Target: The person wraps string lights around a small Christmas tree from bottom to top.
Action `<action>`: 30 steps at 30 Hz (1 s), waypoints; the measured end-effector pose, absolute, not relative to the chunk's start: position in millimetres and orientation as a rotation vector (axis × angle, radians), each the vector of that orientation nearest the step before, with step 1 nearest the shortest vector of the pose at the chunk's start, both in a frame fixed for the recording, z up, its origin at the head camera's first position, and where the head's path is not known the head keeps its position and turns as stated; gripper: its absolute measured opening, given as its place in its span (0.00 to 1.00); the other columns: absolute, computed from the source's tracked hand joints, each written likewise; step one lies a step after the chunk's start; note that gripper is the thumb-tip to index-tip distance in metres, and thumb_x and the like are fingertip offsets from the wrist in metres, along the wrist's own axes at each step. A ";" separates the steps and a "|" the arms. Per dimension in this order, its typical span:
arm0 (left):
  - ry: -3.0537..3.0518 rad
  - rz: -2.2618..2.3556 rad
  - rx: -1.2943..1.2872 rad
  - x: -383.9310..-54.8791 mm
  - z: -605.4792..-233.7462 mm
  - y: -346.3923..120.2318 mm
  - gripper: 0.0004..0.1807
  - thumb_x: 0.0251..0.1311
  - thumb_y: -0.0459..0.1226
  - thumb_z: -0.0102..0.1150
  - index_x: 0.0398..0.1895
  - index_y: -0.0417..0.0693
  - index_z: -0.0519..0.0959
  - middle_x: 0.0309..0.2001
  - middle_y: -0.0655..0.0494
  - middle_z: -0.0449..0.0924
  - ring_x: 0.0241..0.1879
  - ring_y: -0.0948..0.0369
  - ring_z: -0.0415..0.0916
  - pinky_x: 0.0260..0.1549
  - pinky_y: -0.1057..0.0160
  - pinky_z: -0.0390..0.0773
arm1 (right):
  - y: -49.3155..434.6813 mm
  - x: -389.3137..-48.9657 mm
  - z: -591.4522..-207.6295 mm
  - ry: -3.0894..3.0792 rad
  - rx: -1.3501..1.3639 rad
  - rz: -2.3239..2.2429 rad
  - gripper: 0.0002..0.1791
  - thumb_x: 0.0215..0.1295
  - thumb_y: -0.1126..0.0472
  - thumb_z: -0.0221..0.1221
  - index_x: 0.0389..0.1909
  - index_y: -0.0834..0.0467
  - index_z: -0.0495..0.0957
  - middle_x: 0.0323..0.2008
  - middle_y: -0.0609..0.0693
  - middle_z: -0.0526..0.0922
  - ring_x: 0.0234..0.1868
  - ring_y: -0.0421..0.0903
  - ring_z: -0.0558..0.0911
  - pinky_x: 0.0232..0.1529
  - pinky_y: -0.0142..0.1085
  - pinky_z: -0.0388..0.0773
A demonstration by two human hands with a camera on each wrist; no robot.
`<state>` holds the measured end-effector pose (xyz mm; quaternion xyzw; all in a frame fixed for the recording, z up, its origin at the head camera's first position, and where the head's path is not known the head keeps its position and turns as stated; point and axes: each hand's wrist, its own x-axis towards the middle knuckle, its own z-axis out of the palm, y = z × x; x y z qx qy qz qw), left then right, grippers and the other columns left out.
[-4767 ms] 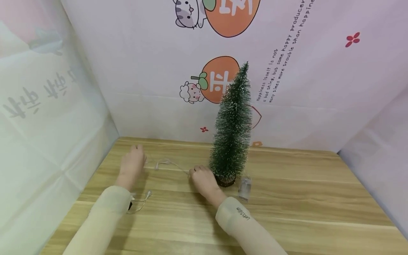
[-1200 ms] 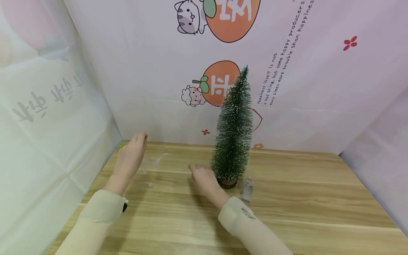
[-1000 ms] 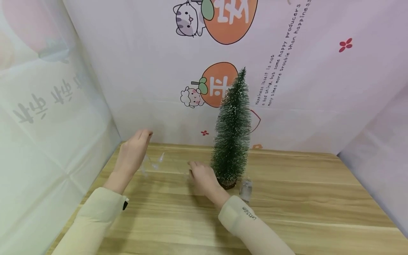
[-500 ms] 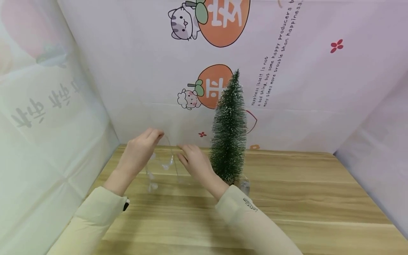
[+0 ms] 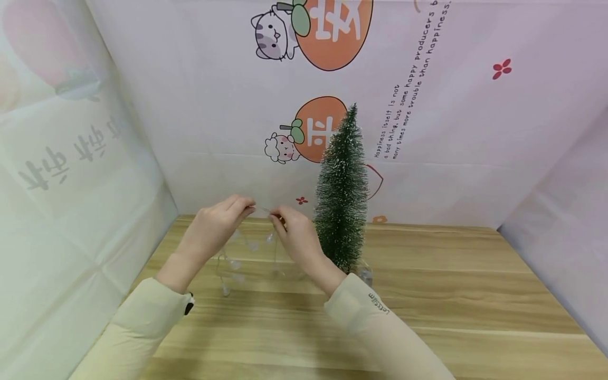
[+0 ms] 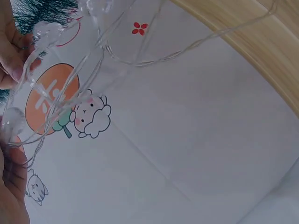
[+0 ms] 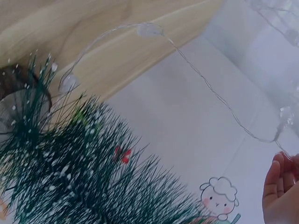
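My left hand [image 5: 216,224] pinches a clear wire of a string of lights [image 6: 46,35] above the table. Several clear bulbs [image 5: 226,289] dangle from the loops below it. Close by, my right hand [image 5: 300,240] pinches the same string, and a short length of wire spans the gap between the fingertips. In the right wrist view one strand of wire [image 7: 205,84] runs with small bulbs towards the tree base. A green bristle Christmas tree [image 5: 342,190] with white-flecked tips stands upright just right of my right hand.
A small clear box [image 5: 366,277] lies right of the tree base, partly hidden behind my right forearm. The wooden table [image 5: 451,285] ends at a printed cloth backdrop [image 5: 214,105], with a cloth side wall [image 5: 57,221] at left.
My left hand has moved right, and my right hand has risen from beside the tree base to meet it. The string of lights has lifted off the table and hangs below my hands.
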<state>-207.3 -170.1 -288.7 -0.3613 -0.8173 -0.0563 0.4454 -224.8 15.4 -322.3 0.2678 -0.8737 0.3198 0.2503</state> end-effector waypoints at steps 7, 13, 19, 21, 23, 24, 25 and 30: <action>-2.005 -0.099 -0.925 -207.6 -288.2 -175.2 0.18 0.71 0.45 0.46 0.32 0.42 0.79 0.27 0.55 0.80 0.24 0.60 0.79 0.19 0.65 0.79 | 30.9 -226.3 -316.6 -2.228 0.715 0.755 0.05 0.67 0.60 0.56 0.36 0.57 0.80 0.31 0.50 0.84 0.30 0.43 0.82 0.31 0.34 0.80; -2.138 -0.105 -0.885 -206.1 -289.1 -178.7 0.04 0.54 0.33 0.65 0.31 0.43 0.79 0.28 0.55 0.81 0.28 0.59 0.78 0.24 0.64 0.80 | 41.4 -227.1 -307.1 -2.133 0.728 0.702 0.04 0.66 0.62 0.58 0.35 0.58 0.79 0.30 0.51 0.84 0.27 0.44 0.80 0.27 0.34 0.78; -2.188 -0.156 -0.806 -205.5 -286.8 -184.7 0.03 0.55 0.32 0.64 0.31 0.43 0.79 0.29 0.54 0.83 0.29 0.58 0.78 0.27 0.62 0.81 | 52.5 -228.4 -300.9 -2.112 0.705 0.724 0.03 0.65 0.63 0.58 0.36 0.59 0.80 0.31 0.52 0.84 0.28 0.44 0.80 0.28 0.34 0.78; -2.126 -0.165 -0.830 -205.1 -284.4 -185.1 0.05 0.58 0.34 0.62 0.33 0.42 0.78 0.28 0.53 0.82 0.27 0.58 0.79 0.25 0.62 0.80 | 56.0 -228.4 -300.7 -2.113 0.706 0.735 0.04 0.65 0.63 0.58 0.36 0.59 0.80 0.31 0.52 0.85 0.27 0.44 0.79 0.27 0.34 0.77; -2.048 -0.167 -0.865 -203.8 -281.6 -184.8 0.10 0.64 0.40 0.57 0.33 0.41 0.77 0.27 0.53 0.80 0.25 0.59 0.79 0.22 0.63 0.79 | 58.7 -227.9 -300.6 -2.116 0.707 0.763 0.05 0.66 0.62 0.58 0.37 0.58 0.80 0.31 0.51 0.85 0.26 0.43 0.79 0.26 0.33 0.77; -2.005 -0.169 -0.882 -203.1 -280.2 -184.4 0.13 0.67 0.42 0.54 0.33 0.40 0.76 0.26 0.53 0.78 0.23 0.59 0.78 0.19 0.64 0.78 | 60.0 -227.9 -300.7 -2.116 0.709 0.777 0.05 0.66 0.62 0.58 0.37 0.58 0.81 0.31 0.51 0.84 0.27 0.43 0.80 0.27 0.33 0.77; -1.967 -0.167 -0.895 -202.2 -278.7 -183.7 0.16 0.69 0.45 0.50 0.33 0.40 0.76 0.26 0.53 0.77 0.22 0.59 0.77 0.17 0.64 0.77 | 61.4 -227.6 -300.7 -2.116 0.710 0.794 0.06 0.66 0.61 0.58 0.37 0.58 0.81 0.31 0.51 0.84 0.27 0.43 0.80 0.27 0.33 0.77; -1.877 -0.207 -0.964 -198.7 -272.3 -178.4 0.21 0.72 0.47 0.42 0.30 0.43 0.78 0.26 0.55 0.77 0.20 0.62 0.73 0.15 0.67 0.73 | 70.2 -225.9 -299.4 -2.097 0.763 0.850 0.05 0.63 0.63 0.61 0.37 0.58 0.83 0.33 0.51 0.82 0.30 0.42 0.81 0.31 0.30 0.80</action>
